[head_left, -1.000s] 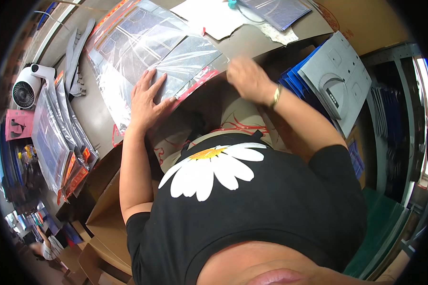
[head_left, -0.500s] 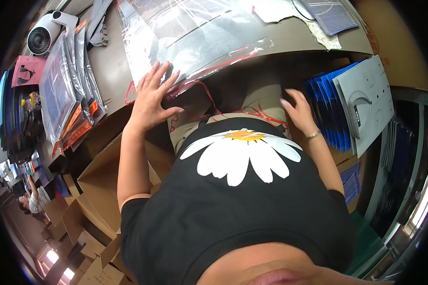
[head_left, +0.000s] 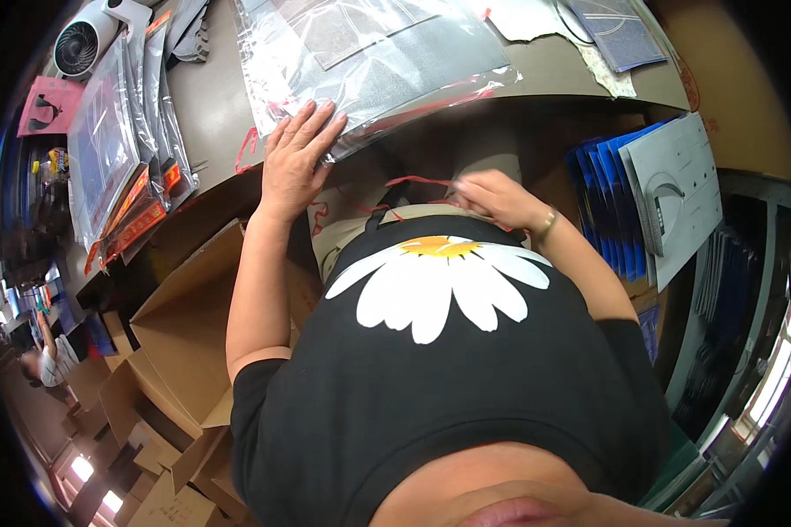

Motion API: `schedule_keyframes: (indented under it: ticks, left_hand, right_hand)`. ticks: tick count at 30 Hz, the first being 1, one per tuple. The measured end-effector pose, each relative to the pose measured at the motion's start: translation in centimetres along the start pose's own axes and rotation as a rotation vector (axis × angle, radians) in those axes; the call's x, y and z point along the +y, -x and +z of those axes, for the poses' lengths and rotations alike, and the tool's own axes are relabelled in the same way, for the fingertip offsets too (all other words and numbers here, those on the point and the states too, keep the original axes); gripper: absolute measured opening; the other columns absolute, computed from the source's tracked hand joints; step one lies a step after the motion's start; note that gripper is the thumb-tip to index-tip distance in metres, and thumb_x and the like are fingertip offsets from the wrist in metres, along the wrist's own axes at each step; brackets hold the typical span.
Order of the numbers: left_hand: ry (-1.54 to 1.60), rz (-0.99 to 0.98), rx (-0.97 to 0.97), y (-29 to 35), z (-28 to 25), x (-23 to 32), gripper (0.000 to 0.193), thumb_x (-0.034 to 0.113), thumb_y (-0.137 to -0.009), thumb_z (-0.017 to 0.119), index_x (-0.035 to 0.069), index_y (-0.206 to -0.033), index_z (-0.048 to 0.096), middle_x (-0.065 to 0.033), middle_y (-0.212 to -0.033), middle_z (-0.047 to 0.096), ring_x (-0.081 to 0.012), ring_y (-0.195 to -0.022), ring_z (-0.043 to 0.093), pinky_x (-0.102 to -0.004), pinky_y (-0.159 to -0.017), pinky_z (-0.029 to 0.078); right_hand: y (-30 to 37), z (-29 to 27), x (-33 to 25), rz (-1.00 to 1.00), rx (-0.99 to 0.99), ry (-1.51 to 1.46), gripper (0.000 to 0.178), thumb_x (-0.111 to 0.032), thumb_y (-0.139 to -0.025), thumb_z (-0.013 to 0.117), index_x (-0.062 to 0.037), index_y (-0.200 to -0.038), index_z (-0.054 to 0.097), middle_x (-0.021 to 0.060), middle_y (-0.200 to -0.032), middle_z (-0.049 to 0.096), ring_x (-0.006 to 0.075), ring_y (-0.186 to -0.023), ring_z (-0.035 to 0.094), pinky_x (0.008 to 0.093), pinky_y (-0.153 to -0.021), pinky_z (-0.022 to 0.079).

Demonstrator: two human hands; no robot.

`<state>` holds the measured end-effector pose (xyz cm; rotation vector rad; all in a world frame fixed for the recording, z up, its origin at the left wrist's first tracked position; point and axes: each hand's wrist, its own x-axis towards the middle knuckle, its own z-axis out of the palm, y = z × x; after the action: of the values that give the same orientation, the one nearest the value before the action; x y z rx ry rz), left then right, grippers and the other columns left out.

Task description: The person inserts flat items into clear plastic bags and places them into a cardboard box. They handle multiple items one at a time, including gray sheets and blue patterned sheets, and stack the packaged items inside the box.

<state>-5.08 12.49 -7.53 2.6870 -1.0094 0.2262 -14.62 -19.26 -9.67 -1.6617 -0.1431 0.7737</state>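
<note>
My left hand (head_left: 301, 162) lies with outstretched fingers on the near edge of a clear plastic bag (head_left: 431, 75), which holds a grey flat sheet and lies on the table. My right hand (head_left: 503, 200) is closed at my lap, its fingertips pinching a thin red strip (head_left: 413, 180) that trails to the left. Other red strips (head_left: 321, 213) lie loose across my lap. One more red strip (head_left: 247, 149) hangs at the table edge left of my left hand.
Packed plastic sleeves (head_left: 114, 167) with orange ends lie left, near a white fan (head_left: 77, 48). Blue folders (head_left: 606, 206) and a white board (head_left: 677, 193) stand right. Cardboard boxes (head_left: 180, 325) fill the lower left; a person (head_left: 51, 362) is beyond. A torn white sheet (head_left: 536, 22) lies far right.
My right hand has moved left from beside the folders to the red strips and closed on one. My left hand has shifted right and flattened onto the bag's edge.
</note>
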Motion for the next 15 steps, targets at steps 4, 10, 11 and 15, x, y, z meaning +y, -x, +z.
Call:
schedule_keyframes:
  ticks: [4,10,11,15]
  left_hand:
    - [-0.012,0.042,0.133,0.5,0.8,-0.5,0.052,0.012,-0.073,0.073,0.024,-0.122,0.061,-0.0021,-0.134,0.052,-0.0223,-0.128,0.045,-0.0397,-0.103,0.034]
    - [0.277,0.069,0.394,0.2,0.3,1.1,0.024,0.009,-0.077,0.072,0.014,-0.100,0.073,-0.0081,-0.123,0.061,-0.0305,-0.120,0.052,-0.0403,-0.098,0.039]
    - [0.452,0.007,0.437,0.1,0.2,1.4,0.019,0.007,-0.079,0.070,0.010,-0.098,0.074,-0.0094,-0.121,0.061,-0.0296,-0.120,0.052,-0.0396,-0.099,0.039]
    - [0.958,-0.332,0.527,-1.0,-2.6,3.3,0.015,0.005,-0.089,0.061,0.001,-0.098,0.072,-0.0119,-0.119,0.061,-0.0212,-0.113,0.055,-0.0313,-0.098,0.040]
  right_hand:
    - [7.4,-3.5,5.3,0.480,0.199,1.183,0.074,-0.055,-0.074,0.068,-0.0123,-0.132,0.050,0.0237,-0.125,0.052,0.0350,-0.111,0.055,0.0470,-0.091,0.043]
    - [8.3,-4.0,5.4,-0.004,0.398,0.825,0.053,-0.033,-0.077,0.075,-0.0017,-0.117,0.060,0.0215,-0.112,0.062,0.0250,-0.096,0.065,0.0341,-0.079,0.051]
    - [7.3,-3.8,3.8,0.095,0.400,0.631,0.045,-0.029,-0.079,0.073,-0.0010,-0.112,0.061,0.0178,-0.103,0.064,0.0203,-0.087,0.064,0.0299,-0.072,0.050]
    - [3.3,-1.8,-2.0,0.077,0.434,-0.010,0.028,-0.022,-0.086,0.068,0.0007,-0.101,0.064,0.0047,-0.077,0.064,0.0059,-0.056,0.057,0.0186,-0.049,0.043]
